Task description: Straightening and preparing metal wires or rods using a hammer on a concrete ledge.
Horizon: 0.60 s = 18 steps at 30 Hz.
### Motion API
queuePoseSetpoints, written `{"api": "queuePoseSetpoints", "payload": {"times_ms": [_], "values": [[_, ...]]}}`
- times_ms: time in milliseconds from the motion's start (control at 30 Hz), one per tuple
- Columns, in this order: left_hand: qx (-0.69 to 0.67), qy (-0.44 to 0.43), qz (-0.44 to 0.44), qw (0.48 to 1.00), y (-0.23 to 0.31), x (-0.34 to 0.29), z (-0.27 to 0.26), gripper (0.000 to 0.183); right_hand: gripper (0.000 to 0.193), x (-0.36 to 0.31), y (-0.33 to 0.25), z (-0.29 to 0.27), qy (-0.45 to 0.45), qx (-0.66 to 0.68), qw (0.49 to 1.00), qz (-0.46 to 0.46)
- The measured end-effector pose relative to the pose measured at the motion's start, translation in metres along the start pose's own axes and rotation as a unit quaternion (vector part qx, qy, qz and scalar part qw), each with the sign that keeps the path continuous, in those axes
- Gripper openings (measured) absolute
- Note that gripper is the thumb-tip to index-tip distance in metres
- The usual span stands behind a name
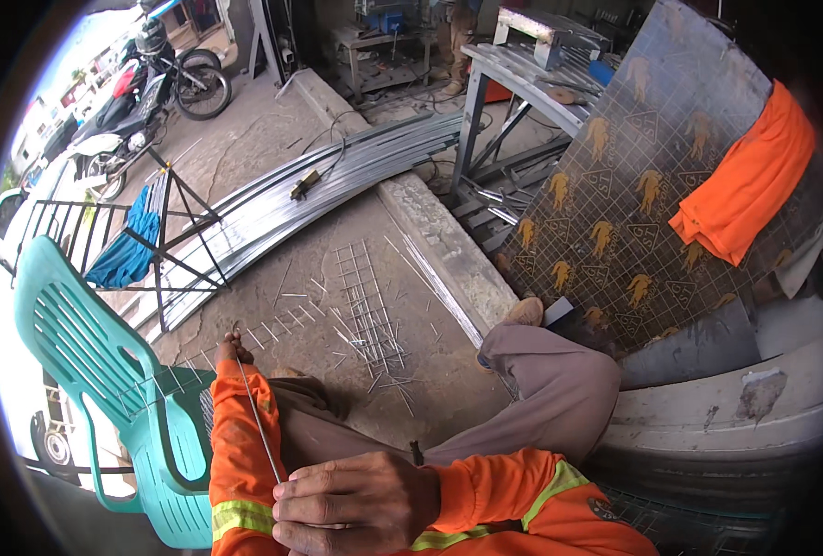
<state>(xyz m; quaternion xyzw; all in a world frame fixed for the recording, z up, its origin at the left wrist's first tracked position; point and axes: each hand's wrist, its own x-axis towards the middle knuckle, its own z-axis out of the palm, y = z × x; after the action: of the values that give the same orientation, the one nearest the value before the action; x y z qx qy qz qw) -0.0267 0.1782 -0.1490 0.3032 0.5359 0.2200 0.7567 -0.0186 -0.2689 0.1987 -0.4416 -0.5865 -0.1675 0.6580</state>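
Thin metal rod (257, 414) between the two hands (356, 505), green plastic chair (152, 445) at left.

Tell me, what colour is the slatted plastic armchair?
The slatted plastic armchair is teal green; it shows best in the head view.

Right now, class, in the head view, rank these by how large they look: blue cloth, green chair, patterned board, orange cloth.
Largest to smallest, as they look:
1. Patterned board
2. Green chair
3. Orange cloth
4. Blue cloth
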Motion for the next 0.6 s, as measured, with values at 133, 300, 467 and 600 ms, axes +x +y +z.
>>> {"api": "queuePoseSetpoints", "payload": {"times_ms": [133,300,467,600], "values": [[0.110,-0.021,0.043,0.993,-0.017,0.011,0.020,0.016,0.023,-0.008,0.003,-0.012,-0.010,-0.041,0.999,0.023],[0.354,0.076,0.085,0.928,0.012,0.035,-0.016,0.016,0.024,0.000,-0.011,-0.012,-0.040,-0.019,0.999,0.025],[-0.059,-0.171,-0.080,0.980,-0.032,-0.019,0.034,0.041,0.026,0.000,-0.001,-0.023,-0.024,-0.036,0.998,0.036],[-0.056,-0.107,-0.045,0.992,0.006,-0.092,0.022,0.046,0.025,-0.003,0.011,-0.010,-0.073,-0.050,0.992,0.088]]}}
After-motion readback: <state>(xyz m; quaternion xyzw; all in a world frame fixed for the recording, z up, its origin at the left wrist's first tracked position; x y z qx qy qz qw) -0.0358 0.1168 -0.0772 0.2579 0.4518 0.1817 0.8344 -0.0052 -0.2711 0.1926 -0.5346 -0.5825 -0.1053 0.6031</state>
